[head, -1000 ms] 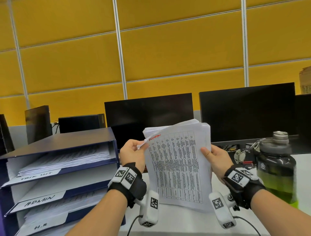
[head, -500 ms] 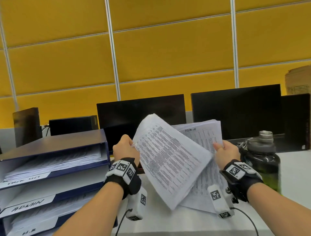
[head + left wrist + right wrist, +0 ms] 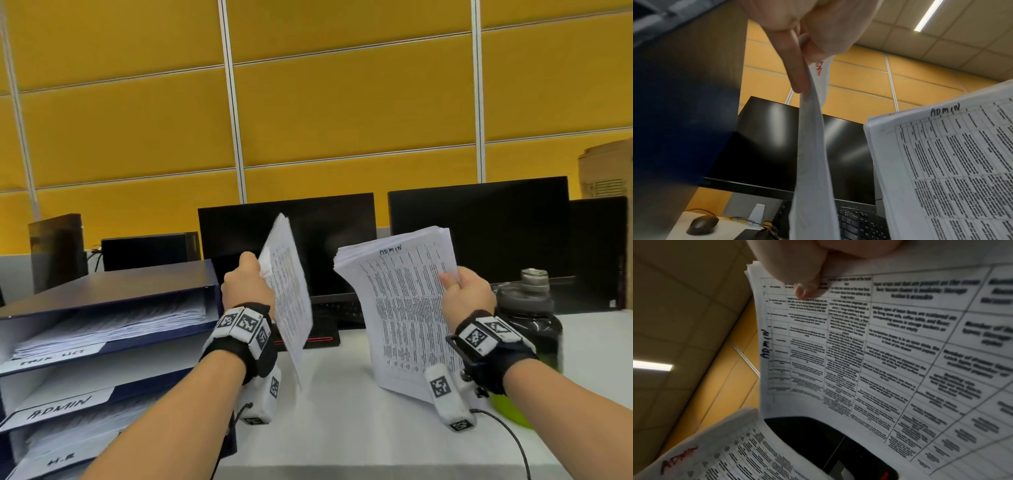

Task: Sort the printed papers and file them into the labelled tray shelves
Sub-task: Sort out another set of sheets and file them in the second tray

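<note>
My left hand (image 3: 248,277) pinches a single printed sheet (image 3: 289,291) by its top corner; red handwriting reading ADMIN shows on that sheet (image 3: 813,146) just below my fingers (image 3: 797,76). My right hand (image 3: 462,291) grips a thick stack of printed papers (image 3: 400,301) by its right edge, thumb (image 3: 807,287) on the top page, which has ADMIN written in black on the stack (image 3: 859,353). The sheet hangs edge-on, apart from the stack and to its left. The blue tray shelves (image 3: 113,287) stand at left, with labelled shelves including ADMIN (image 3: 60,407).
Two dark monitors (image 3: 287,240) stand behind the papers, with a keyboard (image 3: 859,222) and a mouse (image 3: 702,224) below them. A dark water bottle (image 3: 529,315) stands right of my right hand. The white desk (image 3: 342,428) lies under my arms.
My left hand has peeled the top sheet off the stack and swung it leftwards, so it now hangs clear of the stack, which stays in my right hand.
</note>
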The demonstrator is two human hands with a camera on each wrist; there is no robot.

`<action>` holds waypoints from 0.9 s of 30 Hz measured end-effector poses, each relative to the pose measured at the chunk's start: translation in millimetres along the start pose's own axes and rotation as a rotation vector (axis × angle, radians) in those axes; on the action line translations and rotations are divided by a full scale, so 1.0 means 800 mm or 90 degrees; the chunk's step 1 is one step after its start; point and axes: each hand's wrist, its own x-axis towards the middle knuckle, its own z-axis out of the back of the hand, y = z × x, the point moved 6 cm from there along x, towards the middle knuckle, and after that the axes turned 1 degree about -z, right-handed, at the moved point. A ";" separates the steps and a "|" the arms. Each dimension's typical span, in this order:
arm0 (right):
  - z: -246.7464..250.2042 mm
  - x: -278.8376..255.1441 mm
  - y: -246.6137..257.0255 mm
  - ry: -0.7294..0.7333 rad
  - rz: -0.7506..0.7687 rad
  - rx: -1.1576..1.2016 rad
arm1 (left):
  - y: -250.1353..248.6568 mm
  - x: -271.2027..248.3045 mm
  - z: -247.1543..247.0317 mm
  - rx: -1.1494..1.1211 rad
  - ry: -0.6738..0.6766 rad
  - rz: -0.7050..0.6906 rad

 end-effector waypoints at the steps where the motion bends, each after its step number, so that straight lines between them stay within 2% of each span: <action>1: 0.000 -0.002 0.005 0.007 0.008 0.014 | 0.001 0.000 -0.001 -0.005 -0.002 -0.005; 3: -0.003 -0.007 0.013 0.036 0.016 0.048 | 0.007 0.001 -0.006 -0.039 -0.004 -0.006; 7: -0.019 -0.017 0.019 0.117 -0.010 0.073 | 0.022 0.002 -0.018 -0.196 -0.002 0.030; 10: -0.032 -0.023 0.018 0.141 -0.030 0.092 | 0.024 0.001 -0.037 -0.297 0.081 0.044; 14: -0.047 -0.025 0.012 0.152 -0.036 0.094 | 0.021 -0.003 -0.057 -0.354 0.173 0.050; 21: -0.057 -0.019 -0.004 0.094 -0.073 0.060 | 0.036 -0.017 -0.095 -0.409 0.285 0.104; 25: -0.066 -0.017 -0.005 0.085 -0.092 0.064 | 0.029 -0.041 -0.111 -0.398 0.455 0.029; 27: -0.071 -0.018 -0.003 0.094 -0.093 0.066 | 0.027 -0.051 -0.113 -0.381 0.496 0.016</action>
